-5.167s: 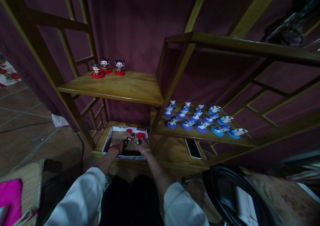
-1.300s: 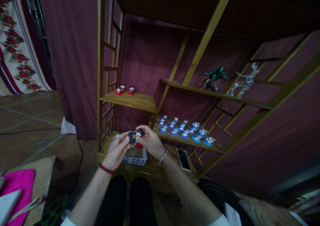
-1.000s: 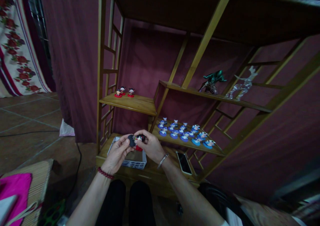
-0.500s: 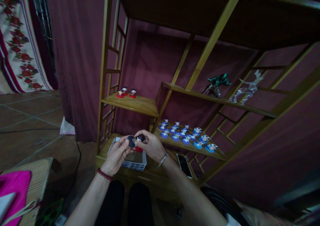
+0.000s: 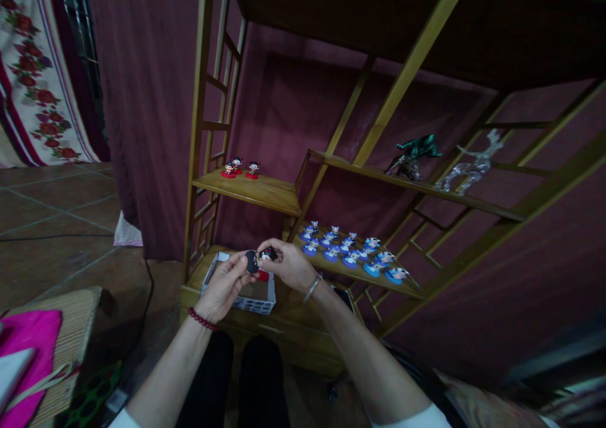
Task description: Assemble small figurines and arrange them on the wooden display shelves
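Here's the left hand, thumb pressed down on a dark disc and fingers curled beneath it, a firm pinch. Right up against it comes the right hand, gripping a small black-haired figurine between thumb and fingers, the figurine lying tilted on its side, its lower end meeting the disc; whether the two are joined, I can't tell. Both are up in the air, in front of the shelves and above an open white box on the bottom board, with a red disc showing inside. On the wrists, a red beaded bracelet at left, a silvery bangle at right, and just beyond that bangle a phone peeks out, partly covered by the forearm. Up to the left, three red-based figurines stand grouped on a wooden shelf. Over on the right, rows of purple- and blue-based figurines fill a lower shelf, and above them stand a green ornament and a clear deer-shaped ornament. Farthest out, bottom left, a bright pink cloth lies on a woven surface.
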`<state>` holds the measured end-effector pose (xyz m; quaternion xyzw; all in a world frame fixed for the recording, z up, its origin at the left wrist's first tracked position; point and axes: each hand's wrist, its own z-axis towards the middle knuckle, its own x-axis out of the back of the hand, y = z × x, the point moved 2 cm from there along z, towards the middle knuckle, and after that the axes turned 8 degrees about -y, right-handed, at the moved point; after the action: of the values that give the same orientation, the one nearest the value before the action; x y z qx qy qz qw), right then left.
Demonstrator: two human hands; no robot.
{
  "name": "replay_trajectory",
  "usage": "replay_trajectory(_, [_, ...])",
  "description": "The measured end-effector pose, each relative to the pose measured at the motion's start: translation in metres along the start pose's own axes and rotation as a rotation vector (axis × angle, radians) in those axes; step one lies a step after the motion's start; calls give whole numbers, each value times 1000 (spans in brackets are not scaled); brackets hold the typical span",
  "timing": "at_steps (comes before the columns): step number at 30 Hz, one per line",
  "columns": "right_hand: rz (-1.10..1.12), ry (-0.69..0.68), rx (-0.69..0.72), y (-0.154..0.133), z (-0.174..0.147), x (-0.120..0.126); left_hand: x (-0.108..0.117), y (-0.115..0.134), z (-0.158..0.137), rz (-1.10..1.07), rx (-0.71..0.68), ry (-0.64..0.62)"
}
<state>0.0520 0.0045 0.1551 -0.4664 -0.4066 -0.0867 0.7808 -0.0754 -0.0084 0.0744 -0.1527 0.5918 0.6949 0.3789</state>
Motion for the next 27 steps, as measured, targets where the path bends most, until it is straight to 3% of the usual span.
replay_trajectory(8, [-161, 39, 14, -1, -4, 2, -2, -4, 1, 23, 3, -8])
replay_trajectory(16, [-187, 57, 0, 0, -7, 0, -6, -9, 1, 29, -5, -6])
replay_trajectory(27, [-339, -71, 93, -16, -6, 5, -3, -19, 0, -55, 23, -36])
